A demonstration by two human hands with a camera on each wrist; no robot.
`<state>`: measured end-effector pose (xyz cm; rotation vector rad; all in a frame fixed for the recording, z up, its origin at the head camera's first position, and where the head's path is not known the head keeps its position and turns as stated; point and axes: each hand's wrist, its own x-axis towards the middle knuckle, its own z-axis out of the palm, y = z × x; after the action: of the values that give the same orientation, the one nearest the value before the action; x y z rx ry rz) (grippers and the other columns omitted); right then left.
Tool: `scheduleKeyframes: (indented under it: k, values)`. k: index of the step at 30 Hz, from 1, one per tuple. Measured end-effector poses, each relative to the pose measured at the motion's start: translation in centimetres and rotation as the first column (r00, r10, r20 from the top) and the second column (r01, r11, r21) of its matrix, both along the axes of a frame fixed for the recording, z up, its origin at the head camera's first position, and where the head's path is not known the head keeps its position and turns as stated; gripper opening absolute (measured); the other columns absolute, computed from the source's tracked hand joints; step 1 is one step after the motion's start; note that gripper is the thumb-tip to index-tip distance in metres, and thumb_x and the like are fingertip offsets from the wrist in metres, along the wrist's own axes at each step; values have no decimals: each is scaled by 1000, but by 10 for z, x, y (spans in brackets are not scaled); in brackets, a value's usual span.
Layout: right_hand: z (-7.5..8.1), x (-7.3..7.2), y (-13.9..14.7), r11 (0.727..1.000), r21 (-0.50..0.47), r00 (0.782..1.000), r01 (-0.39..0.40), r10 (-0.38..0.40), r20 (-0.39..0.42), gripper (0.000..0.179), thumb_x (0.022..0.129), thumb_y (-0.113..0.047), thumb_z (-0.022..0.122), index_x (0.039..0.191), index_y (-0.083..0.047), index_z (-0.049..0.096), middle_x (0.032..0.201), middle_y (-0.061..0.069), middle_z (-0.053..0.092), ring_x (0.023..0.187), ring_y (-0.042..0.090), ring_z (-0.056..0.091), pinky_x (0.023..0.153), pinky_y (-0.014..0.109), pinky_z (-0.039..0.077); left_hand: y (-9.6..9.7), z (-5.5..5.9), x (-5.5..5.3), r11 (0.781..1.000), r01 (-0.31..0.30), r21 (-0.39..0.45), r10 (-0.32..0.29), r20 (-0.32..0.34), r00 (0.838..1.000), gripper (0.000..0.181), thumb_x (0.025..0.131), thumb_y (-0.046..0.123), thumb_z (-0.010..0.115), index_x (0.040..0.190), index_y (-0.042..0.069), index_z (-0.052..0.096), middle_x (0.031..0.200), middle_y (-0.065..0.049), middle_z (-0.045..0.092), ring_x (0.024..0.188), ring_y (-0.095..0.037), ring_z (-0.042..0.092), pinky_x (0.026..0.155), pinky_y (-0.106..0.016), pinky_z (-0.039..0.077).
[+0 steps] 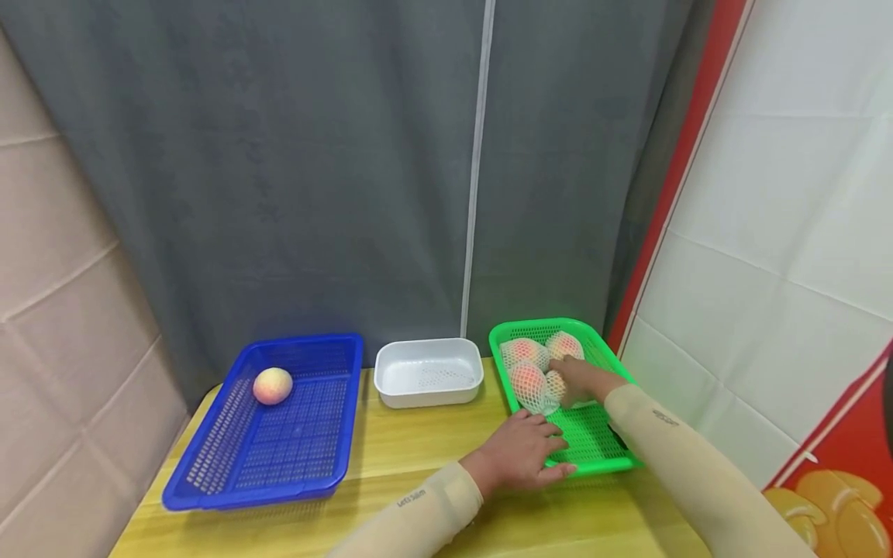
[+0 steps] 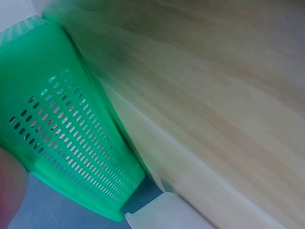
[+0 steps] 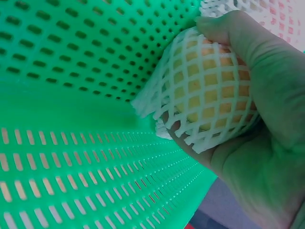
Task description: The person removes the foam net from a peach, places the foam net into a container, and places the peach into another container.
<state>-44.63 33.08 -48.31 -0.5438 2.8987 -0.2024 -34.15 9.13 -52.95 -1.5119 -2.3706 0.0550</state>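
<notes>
My right hand [image 1: 577, 380] is inside the green basket [image 1: 593, 457], its thumb and fingers curled round a peach [image 3: 209, 86] in a white foam net. Up close in the right wrist view, the netted peach looks yellow-orange, and part of it is hidden by the hand [image 3: 267, 86]. Beside it lie more netted peaches, among them a redder one [image 1: 528, 381] nearer the left side. My left hand [image 1: 519, 453] is at the basket's near left rim with its fingers loosely extended. Only a blurred bit of that hand [image 2: 10, 186] shows in the left wrist view.
A blue basket [image 1: 342, 457] stands on the left of the wooden table [image 1: 398, 457], with one bare peach [image 1: 273, 386] in it. Between the baskets sits a white tray [image 1: 429, 399] holding a foam net [image 1: 444, 378]. A grey curtain [image 1: 314, 170] hangs behind the table.
</notes>
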Motion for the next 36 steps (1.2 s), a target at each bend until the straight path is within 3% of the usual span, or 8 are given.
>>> scheduleKeyframes:
  k: [3,10,13,17,20,31,32,36]
  values:
    - [2,2,2,1000,-12,1000,8,-8,-8,72,82,-7,95,146,-5,60,141,31,60,123,46,65,98,59,57,1,-1,-1,1000,4,-3,-4,-7,1000,62,116,66,30,143,31,73,142,15,70,132,-9,58,103,-31,43]
    - [25,13,4,997,-78,997,-22,17,-72,66,78,-3,93,137,-2,63,120,20,66,93,28,64,77,46,57,0,0,0,1000,13,7,-13,-1,1000,62,116,65,30,143,30,74,140,15,71,131,-9,59,103,-32,43]
    - [41,19,4,996,-73,995,-41,34,-97,66,78,-3,92,137,0,62,121,21,67,98,31,65,79,47,57,-1,3,0,1000,14,10,-13,-3,1000,62,116,65,30,142,30,74,140,15,71,131,-10,59,103,-32,43]
    - [55,25,4,996,-84,998,-17,11,-68,75,81,-5,89,148,3,57,142,34,59,119,44,65,89,52,57,-1,4,0,1000,10,10,-10,0,1000,62,116,64,29,143,30,73,140,15,71,131,-10,59,105,-32,43]
    - [61,29,4,996,-89,999,6,-10,-49,79,82,-7,88,153,3,54,151,41,51,124,46,64,90,53,57,-2,3,1,1000,12,13,-12,3,1000,62,116,64,30,143,30,74,139,15,71,131,-9,59,106,-33,43]
    - [72,44,-5,993,-104,992,-52,39,-123,72,81,-6,87,147,0,59,141,33,59,115,42,66,81,47,56,-2,3,1,1000,8,13,-8,-18,1000,59,116,64,32,140,30,74,136,16,72,128,-9,59,105,-32,43]
    - [73,46,-7,993,-102,990,-57,43,-132,73,81,-6,87,147,0,59,141,33,60,118,43,66,82,47,56,-2,4,2,1000,8,12,-8,-13,1000,59,116,64,32,140,30,75,136,16,72,128,-9,59,105,-32,43]
    - [73,52,-17,992,-95,985,-82,66,-157,72,81,-7,89,147,-1,60,136,30,61,102,35,68,77,44,55,-3,8,2,1000,13,22,-14,54,998,58,116,64,34,137,30,75,133,16,72,127,-7,60,105,-31,44]
